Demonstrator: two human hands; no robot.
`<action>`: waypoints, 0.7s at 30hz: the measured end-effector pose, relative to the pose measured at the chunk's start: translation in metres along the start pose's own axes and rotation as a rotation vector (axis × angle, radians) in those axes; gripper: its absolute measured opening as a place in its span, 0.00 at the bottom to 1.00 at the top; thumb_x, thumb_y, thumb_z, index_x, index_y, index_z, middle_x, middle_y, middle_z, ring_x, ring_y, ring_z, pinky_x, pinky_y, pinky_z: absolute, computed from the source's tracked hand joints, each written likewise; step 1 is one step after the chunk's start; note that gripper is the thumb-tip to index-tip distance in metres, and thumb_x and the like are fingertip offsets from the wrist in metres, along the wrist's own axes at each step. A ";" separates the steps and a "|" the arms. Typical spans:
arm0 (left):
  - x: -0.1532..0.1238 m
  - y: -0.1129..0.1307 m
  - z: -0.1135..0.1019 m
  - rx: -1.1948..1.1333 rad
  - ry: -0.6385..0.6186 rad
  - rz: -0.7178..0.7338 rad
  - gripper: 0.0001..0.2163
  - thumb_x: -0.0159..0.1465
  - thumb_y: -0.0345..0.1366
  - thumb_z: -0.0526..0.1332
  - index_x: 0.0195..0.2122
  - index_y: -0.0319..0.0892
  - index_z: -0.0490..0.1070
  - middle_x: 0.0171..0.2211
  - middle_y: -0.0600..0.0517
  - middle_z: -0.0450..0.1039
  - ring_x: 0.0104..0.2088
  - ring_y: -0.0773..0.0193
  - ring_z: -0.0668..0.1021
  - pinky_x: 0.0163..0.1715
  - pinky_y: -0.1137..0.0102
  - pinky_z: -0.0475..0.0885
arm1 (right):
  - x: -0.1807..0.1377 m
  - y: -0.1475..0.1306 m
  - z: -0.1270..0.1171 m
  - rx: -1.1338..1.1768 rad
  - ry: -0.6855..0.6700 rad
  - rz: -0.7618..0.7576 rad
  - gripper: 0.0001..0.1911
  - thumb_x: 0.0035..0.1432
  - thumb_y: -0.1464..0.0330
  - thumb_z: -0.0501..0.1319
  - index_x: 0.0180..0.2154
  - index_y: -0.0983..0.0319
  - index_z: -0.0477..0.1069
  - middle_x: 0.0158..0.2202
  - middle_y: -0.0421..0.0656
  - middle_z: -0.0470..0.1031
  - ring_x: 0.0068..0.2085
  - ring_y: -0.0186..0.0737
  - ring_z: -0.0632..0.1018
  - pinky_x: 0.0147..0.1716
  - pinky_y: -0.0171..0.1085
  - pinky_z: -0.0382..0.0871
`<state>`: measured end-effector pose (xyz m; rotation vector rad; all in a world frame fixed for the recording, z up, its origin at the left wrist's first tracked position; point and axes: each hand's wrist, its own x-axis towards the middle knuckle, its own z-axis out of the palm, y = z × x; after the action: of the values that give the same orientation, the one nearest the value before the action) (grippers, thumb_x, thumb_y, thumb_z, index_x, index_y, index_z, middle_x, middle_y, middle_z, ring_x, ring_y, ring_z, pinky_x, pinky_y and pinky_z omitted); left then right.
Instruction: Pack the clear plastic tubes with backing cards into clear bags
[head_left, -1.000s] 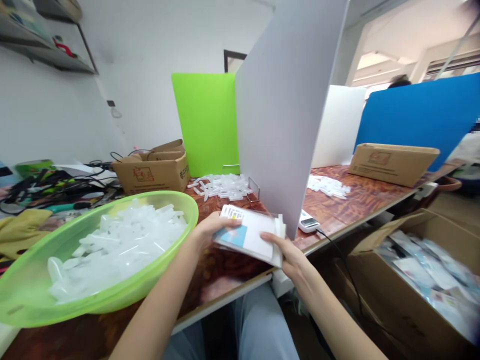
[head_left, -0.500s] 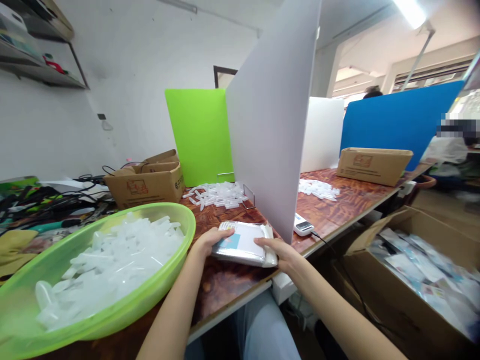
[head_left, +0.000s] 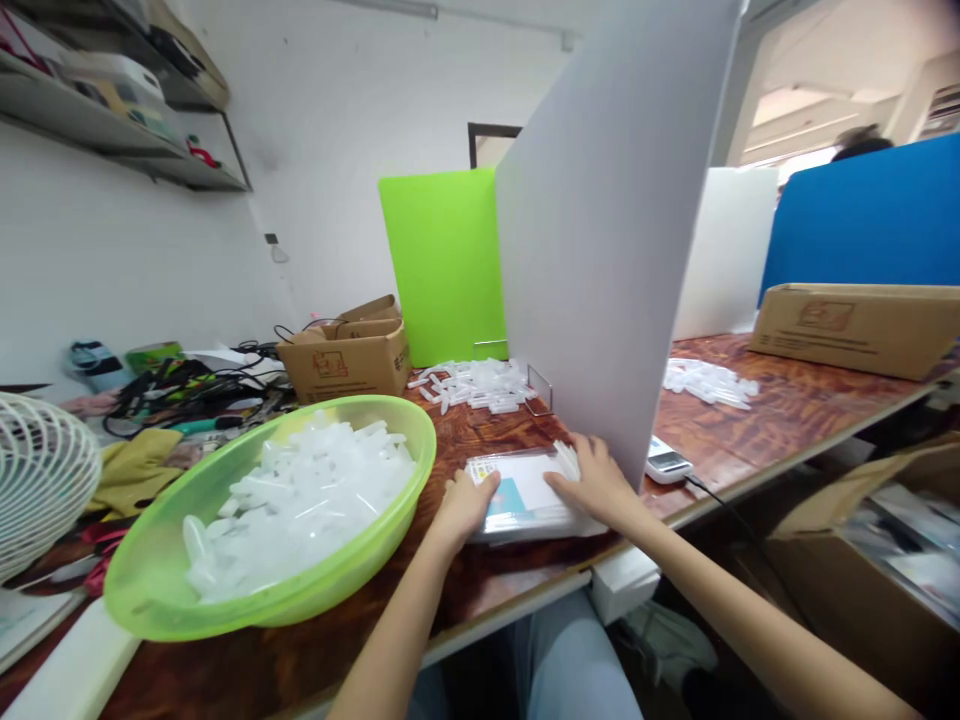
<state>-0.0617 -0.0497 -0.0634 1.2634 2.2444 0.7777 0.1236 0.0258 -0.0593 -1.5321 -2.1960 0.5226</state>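
Hands both rest on a stack of flat clear-plastic packets with white and blue cards inside (head_left: pixel 525 492). It lies at lower centre of the frame on the reddish wooden table (head_left: pixel 787 420), against the foot of the white divider board (head_left: pixel 615 250). The left hand (head_left: pixel 463 505) cups its near-left edge. The right hand (head_left: pixel 596 482) presses flat on its right side, fingers spread. The stack looks light, bendy and slick, likely to fan apart, so pinching both short edges seems safest. A green plastic bowl (head_left: pixel 247 605) of translucent pieces sits lower left.

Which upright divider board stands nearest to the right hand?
The large white plastic board, just beside the right hand; the green board and blue board stand farther away.
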 end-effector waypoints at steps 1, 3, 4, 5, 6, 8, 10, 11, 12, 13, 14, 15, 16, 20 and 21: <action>-0.002 0.004 0.001 0.061 0.032 -0.005 0.19 0.65 0.47 0.58 0.51 0.40 0.68 0.50 0.45 0.71 0.48 0.56 0.75 0.48 0.53 0.71 | 0.001 -0.001 0.000 -0.061 -0.023 -0.024 0.31 0.58 0.61 0.60 0.60 0.67 0.59 0.60 0.59 0.62 0.58 0.57 0.69 0.53 0.48 0.64; -0.009 0.013 0.002 0.172 0.110 0.002 0.19 0.65 0.47 0.57 0.51 0.39 0.68 0.49 0.44 0.71 0.48 0.55 0.75 0.49 0.52 0.70 | 0.002 -0.005 0.000 -0.150 -0.089 -0.065 0.25 0.61 0.61 0.55 0.57 0.65 0.63 0.57 0.57 0.67 0.57 0.56 0.70 0.51 0.48 0.65; -0.016 0.016 0.002 0.219 0.158 0.017 0.19 0.66 0.45 0.57 0.52 0.37 0.67 0.50 0.42 0.71 0.49 0.53 0.75 0.49 0.52 0.70 | 0.002 -0.007 0.000 -0.199 -0.112 -0.083 0.24 0.63 0.60 0.53 0.56 0.64 0.65 0.55 0.57 0.69 0.55 0.56 0.71 0.50 0.48 0.65; -0.024 0.019 0.002 0.259 0.208 0.043 0.20 0.66 0.43 0.56 0.53 0.35 0.66 0.51 0.38 0.71 0.49 0.51 0.75 0.47 0.52 0.71 | 0.002 -0.009 0.000 -0.249 -0.121 -0.096 0.23 0.63 0.59 0.52 0.55 0.64 0.66 0.54 0.57 0.70 0.54 0.57 0.72 0.49 0.49 0.66; -0.034 0.018 0.000 0.288 0.252 0.086 0.20 0.67 0.41 0.54 0.54 0.33 0.65 0.50 0.36 0.71 0.48 0.49 0.76 0.45 0.53 0.72 | 0.000 -0.012 0.001 -0.300 -0.119 -0.105 0.23 0.64 0.59 0.51 0.55 0.64 0.67 0.54 0.58 0.70 0.54 0.58 0.72 0.48 0.50 0.66; -0.060 0.008 -0.006 0.313 0.297 0.217 0.19 0.68 0.39 0.50 0.55 0.34 0.66 0.48 0.36 0.74 0.46 0.49 0.78 0.42 0.58 0.73 | -0.004 -0.017 0.001 -0.398 -0.093 -0.120 0.24 0.64 0.59 0.51 0.56 0.65 0.66 0.56 0.61 0.67 0.54 0.62 0.71 0.48 0.52 0.64; -0.087 -0.017 -0.017 0.314 0.343 0.416 0.14 0.68 0.38 0.51 0.52 0.46 0.70 0.45 0.48 0.77 0.46 0.59 0.78 0.47 0.66 0.71 | -0.008 -0.022 -0.001 -0.485 -0.045 -0.131 0.25 0.64 0.60 0.51 0.57 0.66 0.65 0.60 0.64 0.62 0.58 0.65 0.67 0.50 0.54 0.62; -0.098 -0.034 -0.023 0.323 0.435 0.537 0.12 0.65 0.37 0.56 0.49 0.50 0.72 0.45 0.53 0.78 0.50 0.62 0.76 0.51 0.69 0.68 | -0.009 -0.025 -0.003 -0.522 -0.022 -0.139 0.24 0.64 0.61 0.52 0.58 0.67 0.64 0.62 0.64 0.59 0.59 0.66 0.65 0.51 0.54 0.60; -0.108 -0.052 -0.030 0.410 0.758 0.739 0.12 0.63 0.35 0.61 0.48 0.51 0.72 0.44 0.54 0.78 0.52 0.60 0.74 0.55 0.66 0.64 | -0.009 -0.028 -0.006 -0.551 -0.006 -0.149 0.24 0.63 0.62 0.53 0.57 0.66 0.65 0.62 0.64 0.59 0.60 0.66 0.64 0.52 0.54 0.59; -0.114 -0.069 -0.038 0.541 1.085 0.817 0.18 0.58 0.36 0.65 0.50 0.49 0.71 0.44 0.51 0.78 0.54 0.55 0.73 0.57 0.61 0.61 | -0.006 -0.032 -0.009 -0.573 0.000 -0.162 0.23 0.63 0.62 0.54 0.57 0.65 0.65 0.62 0.62 0.59 0.60 0.65 0.64 0.52 0.54 0.59; -0.117 -0.084 -0.047 0.636 1.276 0.656 0.21 0.56 0.38 0.68 0.52 0.46 0.70 0.47 0.45 0.76 0.58 0.48 0.68 0.59 0.52 0.56 | -0.001 -0.037 -0.013 -0.587 -0.001 -0.177 0.22 0.62 0.62 0.55 0.56 0.64 0.66 0.61 0.60 0.62 0.59 0.63 0.65 0.51 0.53 0.60; -0.116 -0.096 -0.055 0.692 1.298 0.583 0.19 0.57 0.38 0.67 0.50 0.44 0.70 0.47 0.43 0.76 0.57 0.44 0.68 0.58 0.47 0.55 | 0.007 -0.044 -0.016 -0.594 -0.008 -0.193 0.22 0.62 0.61 0.55 0.55 0.62 0.67 0.59 0.58 0.65 0.58 0.62 0.67 0.51 0.52 0.61; -0.114 -0.104 -0.062 0.728 1.277 0.524 0.16 0.59 0.38 0.66 0.48 0.44 0.71 0.44 0.43 0.77 0.54 0.42 0.70 0.57 0.44 0.52 | 0.017 -0.051 -0.018 -0.597 -0.017 -0.208 0.21 0.62 0.60 0.55 0.54 0.61 0.68 0.57 0.57 0.67 0.56 0.60 0.68 0.50 0.51 0.62; -0.093 -0.103 -0.071 0.668 1.060 0.559 0.06 0.64 0.36 0.60 0.42 0.48 0.73 0.32 0.53 0.79 0.36 0.54 0.74 0.53 0.50 0.51 | 0.080 -0.087 -0.011 -0.591 -0.040 -0.221 0.21 0.63 0.58 0.55 0.53 0.62 0.67 0.52 0.54 0.71 0.55 0.54 0.70 0.50 0.50 0.64; -0.089 -0.096 -0.068 0.627 1.054 0.539 0.07 0.64 0.36 0.59 0.43 0.49 0.73 0.33 0.54 0.79 0.36 0.55 0.73 0.52 0.52 0.52 | 0.099 -0.094 -0.005 -0.594 -0.048 -0.207 0.21 0.64 0.58 0.56 0.53 0.63 0.67 0.53 0.52 0.71 0.55 0.52 0.70 0.51 0.51 0.64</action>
<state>-0.1212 -0.1849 -0.0672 2.1734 3.1721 1.1727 0.0212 0.0889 0.0053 -1.5294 -2.6573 -0.1829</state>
